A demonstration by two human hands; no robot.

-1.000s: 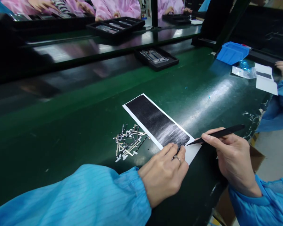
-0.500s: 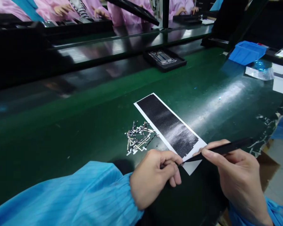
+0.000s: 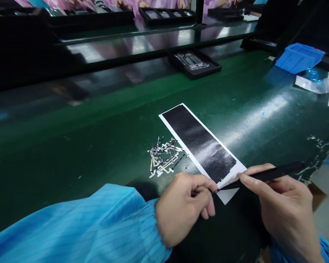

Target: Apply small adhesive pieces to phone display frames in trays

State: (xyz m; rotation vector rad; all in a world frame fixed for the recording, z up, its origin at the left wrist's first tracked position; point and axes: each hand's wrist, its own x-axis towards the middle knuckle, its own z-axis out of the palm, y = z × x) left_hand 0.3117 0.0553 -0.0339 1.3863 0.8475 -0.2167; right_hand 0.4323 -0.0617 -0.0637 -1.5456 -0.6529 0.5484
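A worker's right hand point(image 3: 286, 208) is pinching black tweezers point(image 3: 265, 174), the tip meeting the left hand's point(image 3: 182, 208) curled fingertips point(image 3: 207, 187), their grip too small to read. A white-backed sheet of glossy black strips point(image 3: 200, 146) is lying just beyond on a green workbench mat point(image 3: 71, 157), its long axis slanting away from the nearer right hand, beside metal scraps point(image 3: 164, 157).

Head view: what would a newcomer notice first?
A white sheet with a black ribbed panel stands out mid-bench on the green mat, a heap of small metal strips beside it. At its near end, the right hand holds black tweezers, tip at the left hand. A blue bin sits far right.
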